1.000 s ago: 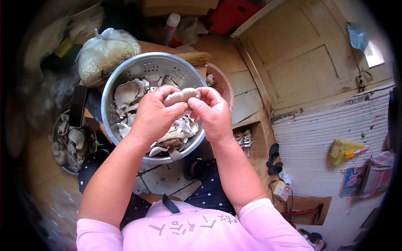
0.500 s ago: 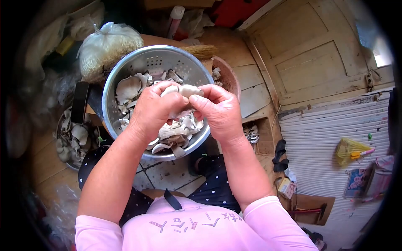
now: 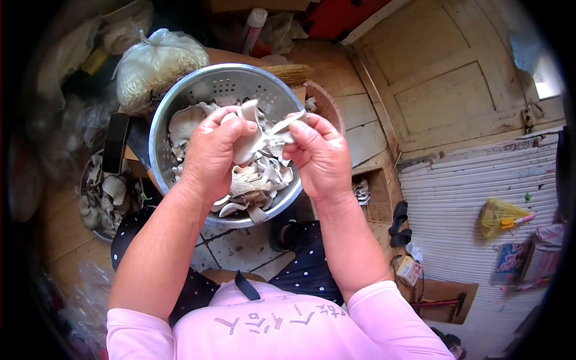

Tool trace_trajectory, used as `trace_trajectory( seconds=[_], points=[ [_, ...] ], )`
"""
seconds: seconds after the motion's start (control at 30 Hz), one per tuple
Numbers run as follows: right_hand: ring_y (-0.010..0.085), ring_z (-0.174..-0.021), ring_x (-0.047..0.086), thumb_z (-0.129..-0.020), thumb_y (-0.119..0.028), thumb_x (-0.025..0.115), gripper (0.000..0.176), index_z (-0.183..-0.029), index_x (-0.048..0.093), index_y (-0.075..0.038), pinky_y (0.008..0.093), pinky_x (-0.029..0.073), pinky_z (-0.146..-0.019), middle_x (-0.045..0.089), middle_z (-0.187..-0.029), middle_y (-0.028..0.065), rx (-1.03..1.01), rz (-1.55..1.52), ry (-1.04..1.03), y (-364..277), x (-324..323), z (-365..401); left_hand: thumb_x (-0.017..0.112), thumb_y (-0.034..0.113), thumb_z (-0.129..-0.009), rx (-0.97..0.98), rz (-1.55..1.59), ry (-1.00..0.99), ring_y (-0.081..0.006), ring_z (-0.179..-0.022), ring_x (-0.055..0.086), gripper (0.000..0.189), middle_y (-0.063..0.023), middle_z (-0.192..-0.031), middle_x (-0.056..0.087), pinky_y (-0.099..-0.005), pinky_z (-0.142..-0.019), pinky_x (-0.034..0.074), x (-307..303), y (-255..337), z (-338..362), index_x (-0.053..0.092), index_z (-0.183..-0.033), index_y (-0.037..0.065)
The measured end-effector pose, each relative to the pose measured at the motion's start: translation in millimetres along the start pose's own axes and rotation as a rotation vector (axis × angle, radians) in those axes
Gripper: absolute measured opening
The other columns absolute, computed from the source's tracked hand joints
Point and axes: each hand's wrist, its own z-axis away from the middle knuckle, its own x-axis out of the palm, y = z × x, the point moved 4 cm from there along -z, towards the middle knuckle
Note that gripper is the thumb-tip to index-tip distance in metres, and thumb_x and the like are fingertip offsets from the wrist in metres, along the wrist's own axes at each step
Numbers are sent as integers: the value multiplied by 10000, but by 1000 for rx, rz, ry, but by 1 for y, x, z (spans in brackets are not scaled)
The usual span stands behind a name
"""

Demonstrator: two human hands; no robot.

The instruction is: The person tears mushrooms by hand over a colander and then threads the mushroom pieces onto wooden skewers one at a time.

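Over a metal colander [image 3: 273, 90], my left hand [image 3: 207, 156] pinches a pale oyster mushroom piece [image 3: 248, 144] between thumb and fingers. A narrower mushroom strip [image 3: 285, 125] is gripped by the fingertips of my right hand [image 3: 324, 157], just right of the first piece. Below both hands, torn grey-white oyster mushrooms [image 3: 252, 183] lie heaped in the colander, partly hidden by my left hand. A larger mushroom cap [image 3: 183, 125] rests near the colander's left wall.
Left of my leg stands a bowl of more mushrooms [image 3: 108, 195]. A tied plastic bag [image 3: 159, 69] sits behind the colander, beside straw bristles [image 3: 288, 73] and a spray can [image 3: 253, 30]. A pinkish basin [image 3: 331, 111] stands at the right, near a wooden door [image 3: 444, 84].
My hands, close together around mushroom half a second ago, have drawn slightly apart. A separate piece now shows in each, the left one tilted upright.
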Motion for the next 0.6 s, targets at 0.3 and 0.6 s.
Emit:
trace_trajectory(
  seconds=[0.3,0.6],
  points=[
    [95,-701,628,-895,-100,641,150,-1015,603,-18,224,538,-620,654,-870,44,-88,-26,72,-6,-2,-6,633,79,-823,119,94,87,-93,-705,630,251,-42,-867,642,-207,-556,506,-7,8,-4,570,-1062,32],
    [97,-704,610,-883,-106,648,161,-1014,613,-20,233,532,-649,640,-871,38,-17,80,18,-7,-6,-3,692,85,-771,45,-161,45,-140,-805,619,345,-85,-955,639,-278,-712,520,-1,4,2,591,-1088,-4]
  ],
)
